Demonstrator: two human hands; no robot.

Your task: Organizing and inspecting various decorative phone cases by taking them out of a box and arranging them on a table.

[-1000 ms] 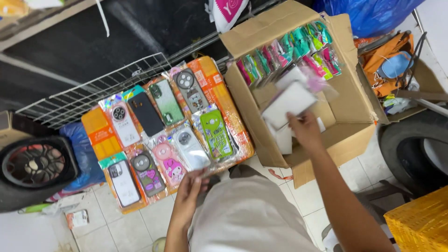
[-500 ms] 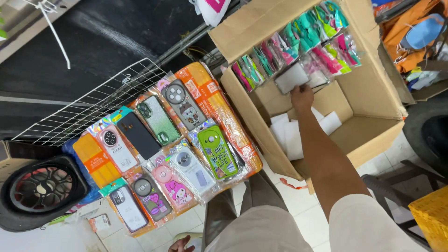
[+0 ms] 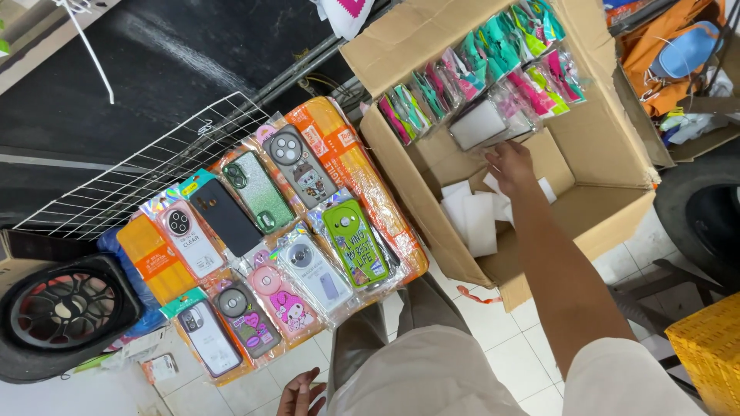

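Note:
My right hand [image 3: 510, 162] reaches into an open cardboard box [image 3: 609, 146], fingers loosely apart and holding nothing. Just beyond its fingertips a white packet [image 3: 479, 123] leans against a row of bagged phone cases [image 3: 493, 58] in pink, teal and green. White cards [image 3: 474, 219] lie on the box bottom beside my forearm. My left hand [image 3: 302, 397] shows only partly at the bottom edge by my knee, fingers spread and empty. Left of the box, packaged phone cases lie on an orange wrapped bundle [image 3: 339, 146], among them a green case [image 3: 354, 243].
A white wire rack [image 3: 146, 166] leans behind the laid-out cases. A black wheel [image 3: 62, 308] sits at the left, a tyre [image 3: 705, 216] at the right and a yellow crate [image 3: 709, 350] at the lower right. An orange bag [image 3: 655, 54] lies beyond the box.
My right hand carried the white packet to the row of bagged cases, let it go and drew back a little. My left hand dropped from the cases to the bottom edge.

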